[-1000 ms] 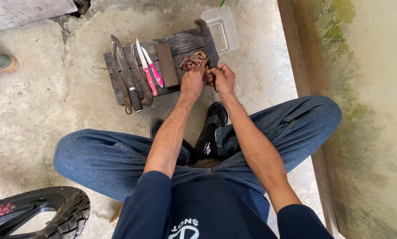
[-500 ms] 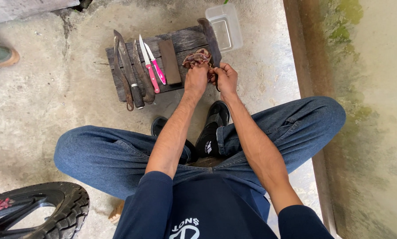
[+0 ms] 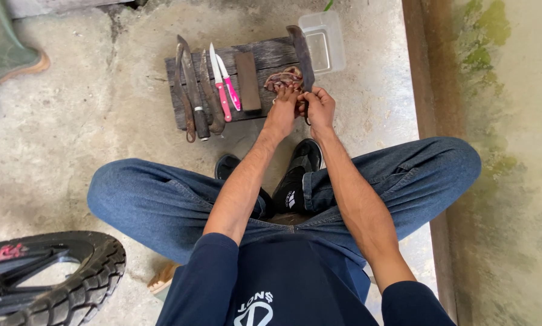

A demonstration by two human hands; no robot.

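- Left hand (image 3: 281, 111) still presses the brownish rag (image 3: 283, 79) on the plank (image 3: 271, 54), barely moved since a second ago.
- Right hand (image 3: 319, 107) keeps its grip closed round the big blade (image 3: 302, 55) handle.

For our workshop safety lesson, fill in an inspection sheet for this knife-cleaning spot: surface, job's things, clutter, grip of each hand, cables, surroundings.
Surface: weathered wooden board on concrete floor.
Job's things: large dark blade; reddish-brown rag.
Clutter: two pink-handled knives, three old dark knives, sharpening stone, clear plastic tub.
Grip: left hand on rag; right hand shut on blade's handle.
Cables: nothing seen.
Surroundings: tyre, green boot, mossy wall.
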